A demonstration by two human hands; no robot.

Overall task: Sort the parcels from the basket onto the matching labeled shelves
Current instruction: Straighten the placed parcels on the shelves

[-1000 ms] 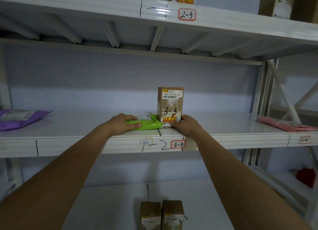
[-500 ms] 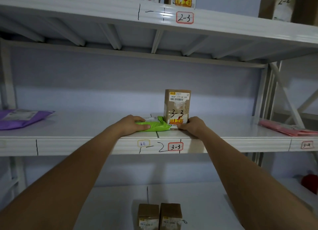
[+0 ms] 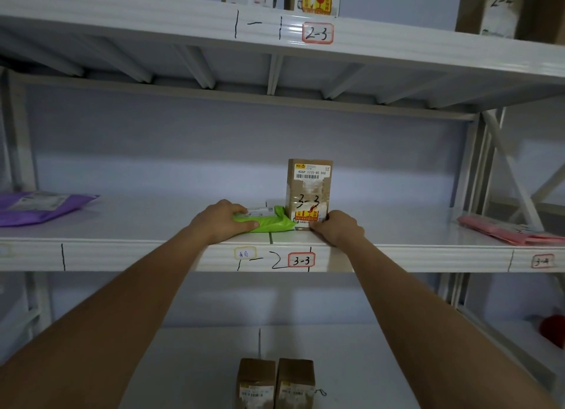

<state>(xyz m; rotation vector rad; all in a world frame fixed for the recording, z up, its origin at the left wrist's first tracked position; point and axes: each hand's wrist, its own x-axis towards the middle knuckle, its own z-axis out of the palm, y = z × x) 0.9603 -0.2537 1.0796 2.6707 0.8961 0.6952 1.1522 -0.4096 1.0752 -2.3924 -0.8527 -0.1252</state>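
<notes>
2 parcels sit together at the front of the middle shelf (image 3: pixel 137 225), right above the red-framed 3-3 label (image 3: pixel 301 260). The brown box (image 3: pixel 309 194) stands upright with "3-3" handwritten on its face, so it looks correctly placed. The green mailer (image 3: pixel 269 222) lies flat just beside it, touching its left side; its own marking is too small to read.

The left hand (image 3: pixel 221 222) grips the green mailer, fingers curled over its top and thumb along its front edge. The right hand (image 3: pixel 337 228) holds the lower right corner of the brown box with curled fingers, as if squaring it up.

Other parcels already lie on shelves: a purple mailer (image 3: pixel 39 207) far left, a pink mailer (image 3: pixel 513 233) far right near another label, 2 small brown boxes (image 3: pixel 275 381) on the shelf below, and several boxes on the top shelf by the 2-3 label (image 3: pixel 317 33). So the sorting seems well along. The basket is out of view, so I cannot tell how many parcels remain
</notes>
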